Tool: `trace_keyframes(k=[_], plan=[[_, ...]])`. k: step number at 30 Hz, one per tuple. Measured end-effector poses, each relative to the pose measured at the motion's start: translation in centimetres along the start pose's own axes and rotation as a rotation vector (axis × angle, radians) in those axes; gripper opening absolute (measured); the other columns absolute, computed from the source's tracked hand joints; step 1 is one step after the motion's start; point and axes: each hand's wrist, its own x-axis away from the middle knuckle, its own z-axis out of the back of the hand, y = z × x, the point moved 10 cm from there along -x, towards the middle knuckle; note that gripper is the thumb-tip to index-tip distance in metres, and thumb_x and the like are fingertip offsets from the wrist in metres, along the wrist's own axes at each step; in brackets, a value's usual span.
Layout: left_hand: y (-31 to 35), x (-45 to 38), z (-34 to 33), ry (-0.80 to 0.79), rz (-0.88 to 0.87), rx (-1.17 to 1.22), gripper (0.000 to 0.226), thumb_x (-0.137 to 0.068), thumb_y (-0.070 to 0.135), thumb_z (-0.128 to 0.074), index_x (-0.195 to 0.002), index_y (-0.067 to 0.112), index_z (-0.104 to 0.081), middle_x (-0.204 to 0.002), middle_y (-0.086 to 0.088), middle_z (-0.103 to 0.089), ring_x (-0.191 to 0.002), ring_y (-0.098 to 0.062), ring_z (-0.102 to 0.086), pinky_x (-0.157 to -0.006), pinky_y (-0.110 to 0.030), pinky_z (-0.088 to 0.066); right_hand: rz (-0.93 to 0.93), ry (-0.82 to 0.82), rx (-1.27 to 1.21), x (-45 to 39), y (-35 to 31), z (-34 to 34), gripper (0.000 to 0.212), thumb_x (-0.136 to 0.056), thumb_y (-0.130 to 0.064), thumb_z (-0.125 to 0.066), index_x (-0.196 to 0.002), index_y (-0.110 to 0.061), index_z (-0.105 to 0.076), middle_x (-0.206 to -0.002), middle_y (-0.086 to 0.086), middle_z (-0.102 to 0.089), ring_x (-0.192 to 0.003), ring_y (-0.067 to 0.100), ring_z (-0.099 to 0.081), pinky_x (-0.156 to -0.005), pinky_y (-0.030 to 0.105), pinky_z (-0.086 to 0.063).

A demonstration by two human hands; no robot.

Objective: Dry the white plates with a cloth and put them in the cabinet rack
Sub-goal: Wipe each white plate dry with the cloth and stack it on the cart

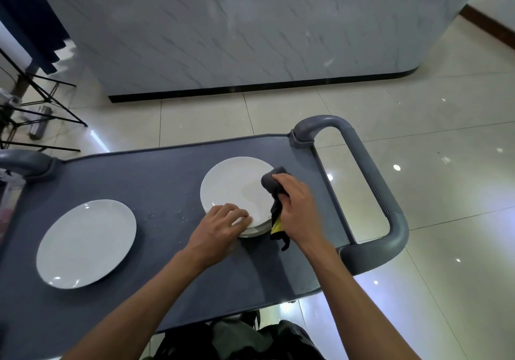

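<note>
A glossy tiled floor and a marble-patterned wall are surrounding a grey cart (pixel 167 187). Near its right edge, the right hand (pixel 295 209) is gripping a dark cloth (pixel 271 184) on the stack of plates (pixel 234 184), while the left hand (pixel 220 223) is pinching the stack's near rim. 1 more plate (pixel 86 244) is lying well apart toward the left edge, nearer the left hand.

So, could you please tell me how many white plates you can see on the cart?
At least 3: one plate lies alone at the cart's left, and a stack under the hands shows at least two rims; more may be hidden in it.
</note>
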Motion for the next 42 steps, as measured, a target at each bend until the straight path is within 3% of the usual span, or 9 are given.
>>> trace_keyframes(k=[11, 18, 22, 27, 31, 34, 42], plan=[[-0.2, 0.5, 0.1, 0.009, -0.041, 0.041, 0.037, -0.083, 0.001, -0.069, -0.119, 0.012, -0.066, -0.122, -0.005, -0.063, -0.109, -0.029, -0.057, -0.086, -0.038, -0.045, 0.013, -0.011, 0.033, 0.0, -0.9, -0.8, 0.04, -0.094, 0.004, -0.054, -0.131, -0.008, -0.061, -0.132, 0.008, -0.062, -0.121, 0.026, -0.053, -0.106, 0.028, -0.037], [-0.1, 0.8, 0.4, 0.008, -0.064, 0.056, 0.037, -0.086, 0.002, -0.065, -0.121, 0.013, -0.066, -0.123, -0.006, -0.064, -0.11, -0.029, -0.058, -0.087, -0.039, -0.048, 0.024, -0.016, 0.05, 0.2, -1.8, -1.4, 0.039, -0.094, 0.004, -0.053, -0.131, -0.008, -0.061, -0.132, 0.007, -0.062, -0.12, 0.026, -0.054, -0.105, 0.023, -0.034], [-0.1, 1.0, 1.0, 0.025, -0.056, 0.078, 0.025, -0.091, 0.01, -0.057, -0.114, 0.014, -0.067, -0.118, -0.005, -0.064, -0.108, -0.029, -0.059, -0.084, -0.039, -0.05, 0.054, -0.01, 0.055, 0.2, -3.2, -1.7, 0.039, -0.094, 0.005, -0.053, -0.13, -0.007, -0.062, -0.132, 0.007, -0.062, -0.121, 0.025, -0.053, -0.106, 0.023, -0.033], [-3.4, 2.9, 3.4, 0.111, 0.103, 0.088, 0.02, -0.088, 0.013, -0.066, -0.108, 0.013, -0.072, -0.111, -0.003, -0.068, -0.103, -0.028, -0.064, -0.079, -0.042, -0.051, 0.106, -0.011, 0.05, -0.7, -6.4, -3.1, 0.04, -0.093, 0.006, -0.053, -0.13, -0.007, -0.062, -0.132, 0.007, -0.062, -0.123, 0.028, -0.054, -0.107, 0.026, -0.034], [-6.3, 5.6, 5.9, 0.144, 0.204, 0.058, 0.024, -0.09, 0.015, -0.059, -0.108, 0.014, -0.074, -0.111, -0.003, -0.07, -0.103, -0.028, -0.064, -0.079, -0.041, -0.05, 0.16, -0.033, 0.023, -1.5, -10.0, -5.8, 0.041, -0.091, 0.006, -0.055, -0.128, -0.009, -0.064, -0.131, 0.006, -0.063, -0.12, 0.028, -0.055, -0.106, 0.025, -0.033], [-9.3, 8.7, 7.8, 0.164, 0.326, 0.066, 0.022, -0.088, 0.008, -0.067, -0.108, 0.013, -0.074, -0.108, -0.004, -0.07, -0.098, -0.029, -0.064, -0.074, -0.042, -0.051, 0.216, -0.091, 0.017, -1.7, -13.5, -8.8, 0.044, -0.089, 0.006, -0.056, -0.13, -0.01, -0.062, -0.132, 0.006, -0.062, -0.119, 0.027, -0.053, -0.107, 0.03, -0.036], [-17.8, 21.5, 12.7, 0.283, 0.707, 0.026, 0.024, -0.084, 0.003, -0.068, -0.106, 0.009, -0.075, -0.103, -0.006, -0.073, -0.095, -0.032, -0.066, -0.072, -0.043, -0.053, 0.37, -0.294, 0.012, -0.3, -23.3, -19.0, 0.048, -0.085, 0.01, -0.057, -0.129, -0.007, -0.062, -0.132, 0.01, -0.062, -0.118, 0.033, -0.056, -0.106, 0.038, -0.04]])
